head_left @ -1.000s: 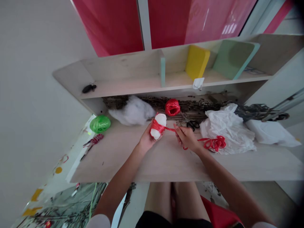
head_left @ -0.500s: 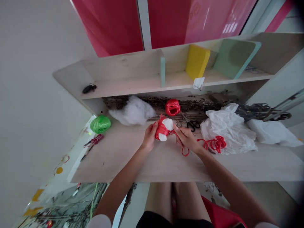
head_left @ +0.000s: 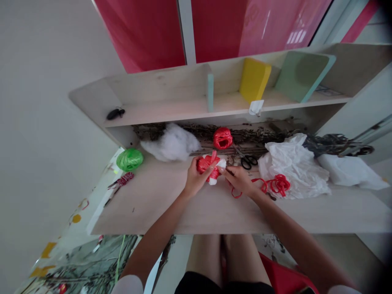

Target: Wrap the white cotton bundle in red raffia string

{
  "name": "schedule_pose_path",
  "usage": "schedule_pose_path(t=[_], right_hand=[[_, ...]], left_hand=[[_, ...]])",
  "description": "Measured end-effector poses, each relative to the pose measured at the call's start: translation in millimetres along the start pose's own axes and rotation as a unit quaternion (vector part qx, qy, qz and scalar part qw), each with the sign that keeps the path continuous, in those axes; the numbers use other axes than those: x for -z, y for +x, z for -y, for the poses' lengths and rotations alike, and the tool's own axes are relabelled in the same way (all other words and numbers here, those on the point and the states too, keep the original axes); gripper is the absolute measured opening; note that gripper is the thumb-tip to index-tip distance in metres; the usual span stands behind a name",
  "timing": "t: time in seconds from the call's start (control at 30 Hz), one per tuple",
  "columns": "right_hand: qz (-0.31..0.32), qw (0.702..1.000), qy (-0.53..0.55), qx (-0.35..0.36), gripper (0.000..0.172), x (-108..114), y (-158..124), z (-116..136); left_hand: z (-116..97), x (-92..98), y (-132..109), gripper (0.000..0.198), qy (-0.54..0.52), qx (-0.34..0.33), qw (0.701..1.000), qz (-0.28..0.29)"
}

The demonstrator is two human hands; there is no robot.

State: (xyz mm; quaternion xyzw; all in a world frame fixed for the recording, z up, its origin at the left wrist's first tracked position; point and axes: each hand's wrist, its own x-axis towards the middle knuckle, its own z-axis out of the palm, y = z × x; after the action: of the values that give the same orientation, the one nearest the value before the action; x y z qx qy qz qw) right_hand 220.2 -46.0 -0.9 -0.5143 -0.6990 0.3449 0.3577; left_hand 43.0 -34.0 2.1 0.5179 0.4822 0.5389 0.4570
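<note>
Over the desk, a white piece wrapped in red ribbon (head_left: 203, 164) is held between my two hands. My left hand (head_left: 193, 179) is closed around its left side, with the thumb lying across the red wraps. At its right edge, my right hand (head_left: 240, 179) is pinched near a white corner, and red ribbon loops below its fingers. That ribbon runs under my right wrist to a loose red coil (head_left: 280, 185). The fingers hide part of the wrapped piece. Beyond my hands sits a red ball of ribbon (head_left: 223, 138), with black-handled scissors (head_left: 249, 162) beside it.
White fluffy stuffing (head_left: 174, 143) and a green ball of twine (head_left: 130, 159) lie at the left, near a red-and-white yarn bundle (head_left: 125, 179). Crumpled white plastic (head_left: 297, 167) is at the right. Dried stems (head_left: 202, 131) line the back, beneath a shelf (head_left: 165, 112).
The wrapped piece has turned, showing more red wraps and less white. My left thumb has come across its face. My right hand has shifted slightly left, closer to it.
</note>
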Motion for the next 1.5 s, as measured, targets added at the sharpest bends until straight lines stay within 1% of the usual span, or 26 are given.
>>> schedule_pose_path(t=[0.07, 0.1, 0.2, 0.27, 0.33, 0.4, 0.5, 0.63, 0.77, 0.9, 1.03, 1.2, 1.37, 1.5], right_hand=[[0.003, 1.000, -0.011, 0.013, 0.062, -1, 1, -1], [0.005, 1.000, -0.012, 0.019, 0.062, -1, 1, -1], [0.007, 1.000, -0.002, 0.029, 0.059, -2, 0, -1], [0.012, 0.999, 0.012, 0.027, 0.053, -2, 0, -1], [0.019, 0.999, 0.037, 0.007, 0.044, 0, 0, -2], [0.017, 0.997, 0.068, -0.018, 0.041, 2, 0, -3], [0.003, 0.995, 0.092, -0.033, 0.040, 5, 1, -6], [-0.001, 0.994, 0.112, -0.021, 0.038, 5, 2, -8], [-0.021, 0.993, 0.120, 0.000, 0.040, 6, 3, -7], [-0.038, 0.995, 0.092, 0.015, 0.042, 7, 5, -8], [-0.068, 0.996, 0.058, 0.030, 0.046, 8, 7, -14], [-0.103, 0.994, 0.002, 0.044, 0.048, 9, 9, -18], [-0.135, 0.985, -0.086, 0.067, 0.054, 11, 9, -19], [-0.135, 0.979, -0.146, 0.048, 0.054, 10, 8, -22]], left_hand=[[-1, -0.3, -1, 0.056, 0.005, 0.011, 1.000, -0.003], [-2, -0.8, -1, 0.057, 0.009, 0.013, 1.000, -0.008], [-6, -2.1, -1, 0.048, 0.010, 0.009, 1.000, -0.022], [-9, -2.3, 0, 0.043, -0.008, 0.006, 1.000, -0.024], [-11, -1.9, 2, 0.041, -0.028, 0.007, 0.999, -0.027], [-11, -1.0, 4, 0.041, -0.046, 0.016, 0.998, -0.032], [-10, 0.8, 5, 0.041, -0.069, 0.039, 0.996, -0.041], [-9, 4.2, 9, 0.042, -0.095, 0.074, 0.991, -0.062], [-12, 8.9, 13, 0.048, -0.162, 0.136, 0.976, -0.050], [-16, 12.6, 16, 0.049, -0.218, 0.168, 0.961, -0.026], [-17, 14.5, 16, 0.048, -0.233, 0.200, 0.952, -0.014], [-18, 14.4, 14, 0.045, -0.247, 0.188, 0.951, -0.011], [-17, 12.3, 13, 0.044, -0.240, 0.191, 0.952, -0.009], [-16, 11.6, 12, 0.045, -0.232, 0.187, 0.955, -0.005]])
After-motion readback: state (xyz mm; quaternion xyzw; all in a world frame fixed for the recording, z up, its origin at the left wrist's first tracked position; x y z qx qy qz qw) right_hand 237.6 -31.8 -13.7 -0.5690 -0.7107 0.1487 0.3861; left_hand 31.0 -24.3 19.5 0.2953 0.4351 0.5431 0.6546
